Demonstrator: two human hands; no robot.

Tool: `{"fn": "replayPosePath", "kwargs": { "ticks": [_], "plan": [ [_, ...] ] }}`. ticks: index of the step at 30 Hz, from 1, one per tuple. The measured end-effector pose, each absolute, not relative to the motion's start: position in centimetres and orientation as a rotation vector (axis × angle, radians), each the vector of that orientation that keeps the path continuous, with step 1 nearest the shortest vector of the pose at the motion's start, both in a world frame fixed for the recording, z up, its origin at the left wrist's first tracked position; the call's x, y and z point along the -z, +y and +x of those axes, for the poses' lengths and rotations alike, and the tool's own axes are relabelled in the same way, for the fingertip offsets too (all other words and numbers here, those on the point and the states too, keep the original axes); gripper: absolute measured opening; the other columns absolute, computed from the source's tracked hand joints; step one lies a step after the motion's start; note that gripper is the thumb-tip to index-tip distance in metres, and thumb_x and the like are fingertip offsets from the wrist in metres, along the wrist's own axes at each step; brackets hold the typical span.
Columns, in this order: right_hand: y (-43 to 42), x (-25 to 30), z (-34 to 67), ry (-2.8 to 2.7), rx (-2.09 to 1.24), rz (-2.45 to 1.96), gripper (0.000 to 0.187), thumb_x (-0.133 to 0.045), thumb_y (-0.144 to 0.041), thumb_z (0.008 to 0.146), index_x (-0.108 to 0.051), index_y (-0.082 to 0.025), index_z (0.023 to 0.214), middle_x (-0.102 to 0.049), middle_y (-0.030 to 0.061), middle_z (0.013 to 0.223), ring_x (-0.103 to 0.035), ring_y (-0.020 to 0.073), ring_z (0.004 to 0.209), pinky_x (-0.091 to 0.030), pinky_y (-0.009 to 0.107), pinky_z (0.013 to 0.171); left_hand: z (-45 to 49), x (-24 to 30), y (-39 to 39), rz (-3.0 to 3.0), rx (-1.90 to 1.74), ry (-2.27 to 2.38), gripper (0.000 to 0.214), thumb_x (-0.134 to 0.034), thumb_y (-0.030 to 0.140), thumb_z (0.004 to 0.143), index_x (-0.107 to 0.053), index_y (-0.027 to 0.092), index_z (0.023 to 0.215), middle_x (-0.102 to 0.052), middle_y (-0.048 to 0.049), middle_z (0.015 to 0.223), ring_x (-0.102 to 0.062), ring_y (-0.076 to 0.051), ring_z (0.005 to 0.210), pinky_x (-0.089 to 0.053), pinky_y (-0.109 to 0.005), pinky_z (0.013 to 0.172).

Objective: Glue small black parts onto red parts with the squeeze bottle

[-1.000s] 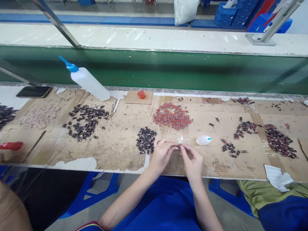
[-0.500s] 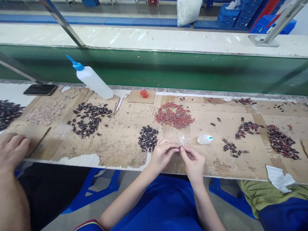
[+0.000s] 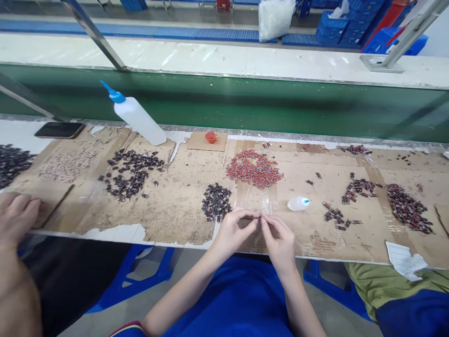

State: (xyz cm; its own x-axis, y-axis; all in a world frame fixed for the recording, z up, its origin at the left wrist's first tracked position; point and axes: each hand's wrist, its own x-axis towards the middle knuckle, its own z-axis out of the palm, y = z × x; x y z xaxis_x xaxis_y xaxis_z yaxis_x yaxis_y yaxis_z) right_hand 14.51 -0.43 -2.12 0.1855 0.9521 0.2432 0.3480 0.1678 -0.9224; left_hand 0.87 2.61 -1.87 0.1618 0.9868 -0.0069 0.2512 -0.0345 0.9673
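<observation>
My left hand (image 3: pixel 233 231) and my right hand (image 3: pixel 278 238) meet fingertip to fingertip over the cardboard-covered bench (image 3: pixel 175 210), both pinching a tiny dark part (image 3: pixel 260 217) between them. A heap of small black parts (image 3: pixel 216 201) lies just left of my left hand. A pile of red parts (image 3: pixel 254 168) lies beyond my hands. A little clear bottle with a blue tip (image 3: pixel 297 203) lies on its side to the right of my right hand.
A big squeeze bottle with a blue nozzle (image 3: pixel 136 117) leans at the back left, a red cap (image 3: pixel 210 136) beside it. More dark part piles (image 3: pixel 129 173) (image 3: pixel 407 208) spread left and right. Another person's hand (image 3: pixel 16 217) rests at far left. A phone (image 3: pixel 59 129) and a paper slip (image 3: pixel 403 257) lie on the bench.
The other person's hand came in at far left and covered the red item there. My own hands stayed pinched together, shifting slightly nearer the bench's front edge.
</observation>
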Motion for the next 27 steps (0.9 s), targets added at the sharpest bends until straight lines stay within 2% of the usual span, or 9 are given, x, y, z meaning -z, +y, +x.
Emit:
{"fn": "replayPosePath", "kwargs": {
  "ticks": [4, 7, 10, 13, 15, 18, 23, 27],
  "plan": [
    [-0.7, 1.7, 14.6, -1.403, -0.655, -1.355, 0.018, -0.058, -0.020, 0.087, -0.074, -0.021, 0.094, -0.074, 0.0076, 0.088, -0.072, 0.0194, 0.082, -0.060, 0.031, 0.075, 1.2, 1.9, 2.6, 1.472, -0.938, 1.271, 0.011, -0.065, 0.017, 0.076, -0.073, 0.018, 0.084, -0.073, -0.0048, 0.085, -0.068, -0.018, 0.082, -0.054, -0.029, 0.080],
    [-1.3, 2.0, 15.3, -1.347, -0.698, -1.432, 0.015, -0.062, -0.025, 0.085, -0.074, -0.020, 0.093, -0.075, 0.0081, 0.089, -0.071, 0.0196, 0.079, -0.060, 0.032, 0.073, 1.8, 1.8, 2.6, 1.521, -0.873, 1.192, 0.012, -0.062, 0.016, 0.079, -0.070, 0.018, 0.087, -0.072, -0.0049, 0.088, -0.067, -0.018, 0.085, -0.053, -0.029, 0.082],
    [-2.1, 2.5, 17.2, -1.165, -0.713, -1.554, 0.017, -0.068, -0.033, 0.080, -0.074, -0.018, 0.086, -0.075, 0.0085, 0.085, -0.071, 0.0203, 0.074, -0.060, 0.033, 0.071, 2.2, 1.7, 2.6, 1.712, -0.766, 1.100, 0.019, -0.059, 0.020, 0.086, -0.066, 0.021, 0.103, -0.071, -0.0065, 0.103, -0.065, -0.020, 0.100, -0.048, -0.035, 0.093],
    [-2.6, 2.5, 19.9, -0.879, -0.521, -1.691, 0.029, -0.071, -0.040, 0.076, -0.073, -0.014, 0.088, -0.074, 0.0100, 0.083, -0.071, 0.0221, 0.073, -0.060, 0.038, 0.074, 1.5, 1.9, 3.0, 1.957, -0.720, 1.235, 0.032, -0.058, 0.020, 0.088, -0.057, 0.025, 0.120, -0.065, -0.0078, 0.123, -0.055, -0.024, 0.119, -0.035, -0.045, 0.105],
    [-2.5, 2.2, 21.5, -0.810, -0.313, -1.756, 0.039, -0.071, -0.043, 0.076, -0.071, -0.014, 0.102, -0.072, 0.0132, 0.100, -0.070, 0.0253, 0.089, -0.057, 0.043, 0.081, 0.3, 2.3, 3.6, 2.050, -0.738, 1.453, 0.030, -0.057, 0.016, 0.089, -0.059, 0.026, 0.117, -0.064, -0.0076, 0.126, -0.052, -0.026, 0.122, -0.028, -0.050, 0.106],
    [-1.5, 2.1, 22.9, -1.026, -0.101, -1.792, 0.051, -0.071, -0.047, 0.075, -0.065, -0.016, 0.115, -0.060, 0.0158, 0.125, -0.058, 0.0300, 0.115, -0.053, 0.047, 0.089, -2.0, 2.7, 4.7, 2.116, -0.741, 1.718, 0.023, -0.056, 0.012, 0.088, -0.064, 0.026, 0.104, -0.069, -0.0063, 0.115, -0.052, -0.029, 0.119, -0.024, -0.054, 0.104],
    [1.2, 4.0, 22.7, -1.404, -0.091, -1.773, 0.056, -0.069, -0.060, 0.072, -0.065, -0.017, 0.107, -0.066, 0.0145, 0.104, -0.054, 0.0318, 0.108, -0.046, 0.053, 0.092, -4.4, 2.7, 5.4, 2.205, -0.655, 1.769, 0.012, -0.065, 0.015, 0.083, -0.068, 0.024, 0.089, -0.074, -0.0045, 0.098, -0.054, -0.032, 0.114, -0.027, -0.055, 0.099],
    [2.2, 4.7, 22.1, -1.427, -0.181, -1.737, 0.040, -0.067, -0.053, 0.076, -0.064, -0.018, 0.094, -0.067, 0.0139, 0.102, -0.050, 0.0316, 0.114, -0.039, 0.053, 0.098, -4.5, 2.9, 4.7, 2.302, -0.622, 1.678, 0.016, -0.068, 0.011, 0.080, -0.069, 0.025, 0.086, -0.073, -0.0025, 0.100, -0.053, -0.031, 0.115, -0.028, -0.052, 0.098]
  ]
}}
